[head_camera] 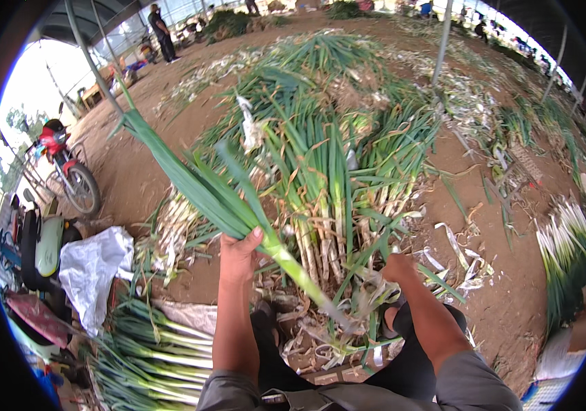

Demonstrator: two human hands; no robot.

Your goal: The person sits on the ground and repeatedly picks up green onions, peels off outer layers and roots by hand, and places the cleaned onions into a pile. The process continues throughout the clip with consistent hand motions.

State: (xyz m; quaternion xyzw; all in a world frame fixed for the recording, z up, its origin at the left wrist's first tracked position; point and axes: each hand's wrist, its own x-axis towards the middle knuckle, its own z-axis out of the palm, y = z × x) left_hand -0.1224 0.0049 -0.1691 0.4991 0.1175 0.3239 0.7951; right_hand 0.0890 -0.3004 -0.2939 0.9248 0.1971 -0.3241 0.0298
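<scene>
My left hand point(242, 254) grips a large green onion point(290, 263) around its stalk, with the long green leaves spreading to the upper left and the pale root end slanting down to the right. My right hand point(398, 268) is curled beside a green leaf and whitish peelings; a leaf seems to be pinched in its fingers. Untrimmed green onions with dry brown leaves point(323, 169) lie heaped just beyond my hands. Stripped skins and leaves point(323, 334) litter the ground between my feet. Cleaned green onions point(154, 354) lie in a row at the lower left.
A white plastic sack point(96, 275) and parked scooters point(49, 241) are on the left, with a red motorcycle point(69, 164) behind. Another pile of cleaned green onions point(570, 257) lies at right. Metal poles point(443, 43) rise from the dirt floor. A person point(162, 33) stands far back left.
</scene>
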